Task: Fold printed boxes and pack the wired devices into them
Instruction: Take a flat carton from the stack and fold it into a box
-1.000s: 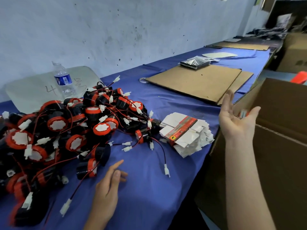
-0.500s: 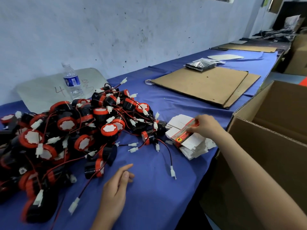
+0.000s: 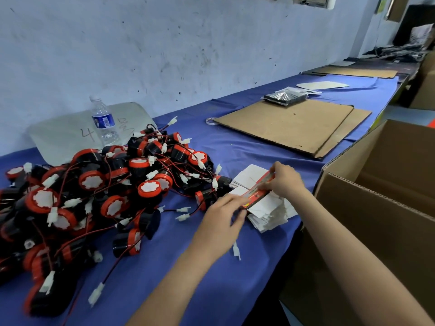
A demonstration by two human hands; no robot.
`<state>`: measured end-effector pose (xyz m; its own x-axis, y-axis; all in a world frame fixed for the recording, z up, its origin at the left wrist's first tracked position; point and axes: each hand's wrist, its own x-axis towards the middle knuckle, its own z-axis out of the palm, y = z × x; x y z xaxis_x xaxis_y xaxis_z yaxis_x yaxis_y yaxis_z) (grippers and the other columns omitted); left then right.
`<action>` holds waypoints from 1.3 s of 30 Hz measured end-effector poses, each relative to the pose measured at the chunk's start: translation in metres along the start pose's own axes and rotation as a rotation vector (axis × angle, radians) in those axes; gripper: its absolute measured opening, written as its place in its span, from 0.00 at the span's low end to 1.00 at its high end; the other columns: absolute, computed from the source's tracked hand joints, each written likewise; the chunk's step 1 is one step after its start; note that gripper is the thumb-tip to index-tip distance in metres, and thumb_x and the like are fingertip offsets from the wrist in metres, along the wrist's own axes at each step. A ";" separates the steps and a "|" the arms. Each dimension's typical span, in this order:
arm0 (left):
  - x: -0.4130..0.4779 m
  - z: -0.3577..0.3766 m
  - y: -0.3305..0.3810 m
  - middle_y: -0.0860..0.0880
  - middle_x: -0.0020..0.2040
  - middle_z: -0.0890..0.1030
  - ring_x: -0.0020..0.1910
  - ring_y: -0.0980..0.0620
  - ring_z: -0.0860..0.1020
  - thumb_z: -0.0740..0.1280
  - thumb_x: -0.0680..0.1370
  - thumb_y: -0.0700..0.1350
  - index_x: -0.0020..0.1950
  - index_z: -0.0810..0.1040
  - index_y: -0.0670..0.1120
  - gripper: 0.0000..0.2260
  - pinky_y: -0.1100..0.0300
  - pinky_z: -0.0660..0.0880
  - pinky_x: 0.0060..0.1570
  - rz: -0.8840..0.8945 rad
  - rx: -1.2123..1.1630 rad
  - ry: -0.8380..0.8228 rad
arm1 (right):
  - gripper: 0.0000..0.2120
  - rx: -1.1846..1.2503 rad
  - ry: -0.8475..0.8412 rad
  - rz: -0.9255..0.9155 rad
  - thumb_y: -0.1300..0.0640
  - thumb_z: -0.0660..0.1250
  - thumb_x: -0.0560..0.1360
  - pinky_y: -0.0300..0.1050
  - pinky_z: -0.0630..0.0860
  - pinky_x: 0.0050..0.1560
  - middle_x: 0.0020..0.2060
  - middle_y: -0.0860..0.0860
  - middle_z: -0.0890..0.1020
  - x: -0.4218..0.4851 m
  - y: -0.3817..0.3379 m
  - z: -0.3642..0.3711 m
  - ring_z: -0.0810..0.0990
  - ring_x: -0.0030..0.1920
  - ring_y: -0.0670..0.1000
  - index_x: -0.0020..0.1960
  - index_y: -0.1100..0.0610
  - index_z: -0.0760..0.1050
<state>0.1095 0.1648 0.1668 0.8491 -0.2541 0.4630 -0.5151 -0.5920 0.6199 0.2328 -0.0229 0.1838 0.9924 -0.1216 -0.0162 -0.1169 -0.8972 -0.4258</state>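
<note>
A stack of flat printed boxes (image 3: 270, 209), white with a red printed top, lies on the blue table cloth near the table's front edge. My right hand (image 3: 286, 181) pinches the far end of the top flat box (image 3: 255, 195). My left hand (image 3: 222, 216) grips its near end, fingers curled over the edge. Left of the stack is a big heap of black and red wired devices (image 3: 94, 187) with red-black leads and white plugs.
A large open cardboard carton (image 3: 381, 208) stands right of the table edge. Flat cardboard sheets (image 3: 289, 124) lie further back, with a black packet (image 3: 284, 97) on them. A water bottle (image 3: 102, 121) stands by the wall behind the heap.
My right hand came down from above the carton onto the box stack. My left hand moved right from the bare cloth and took hold of the top box's near end.
</note>
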 end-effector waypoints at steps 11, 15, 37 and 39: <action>0.073 0.049 -0.011 0.45 0.55 0.79 0.54 0.44 0.77 0.62 0.80 0.41 0.58 0.82 0.43 0.11 0.49 0.74 0.50 -0.062 0.333 -0.206 | 0.19 0.019 0.011 -0.061 0.46 0.72 0.72 0.51 0.69 0.57 0.57 0.55 0.70 0.002 0.012 -0.012 0.66 0.62 0.58 0.53 0.57 0.70; 0.081 0.045 -0.011 0.44 0.49 0.77 0.47 0.42 0.77 0.62 0.80 0.42 0.60 0.78 0.44 0.10 0.53 0.67 0.37 0.038 0.561 -0.237 | 0.10 0.228 0.007 -0.155 0.55 0.70 0.73 0.46 0.70 0.37 0.39 0.48 0.76 0.005 0.011 -0.013 0.75 0.44 0.52 0.44 0.56 0.69; 0.093 0.044 0.014 0.55 0.33 0.73 0.39 0.51 0.72 0.67 0.75 0.52 0.31 0.70 0.54 0.14 0.56 0.70 0.40 0.106 0.354 -0.657 | 0.08 0.247 -0.003 -0.117 0.57 0.67 0.75 0.45 0.65 0.33 0.38 0.49 0.77 0.006 0.007 -0.007 0.76 0.44 0.53 0.44 0.55 0.67; 0.080 0.051 0.020 0.51 0.34 0.77 0.39 0.50 0.73 0.68 0.75 0.51 0.32 0.71 0.53 0.13 0.55 0.71 0.41 0.206 0.363 -0.700 | 0.07 0.255 -0.005 -0.111 0.57 0.67 0.75 0.46 0.66 0.36 0.42 0.49 0.77 0.006 0.007 -0.008 0.75 0.45 0.53 0.46 0.55 0.69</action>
<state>0.1734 0.0940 0.1839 0.6795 -0.7329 -0.0329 -0.7009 -0.6617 0.2664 0.2378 -0.0330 0.1877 0.9989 -0.0261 0.0389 0.0048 -0.7692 -0.6390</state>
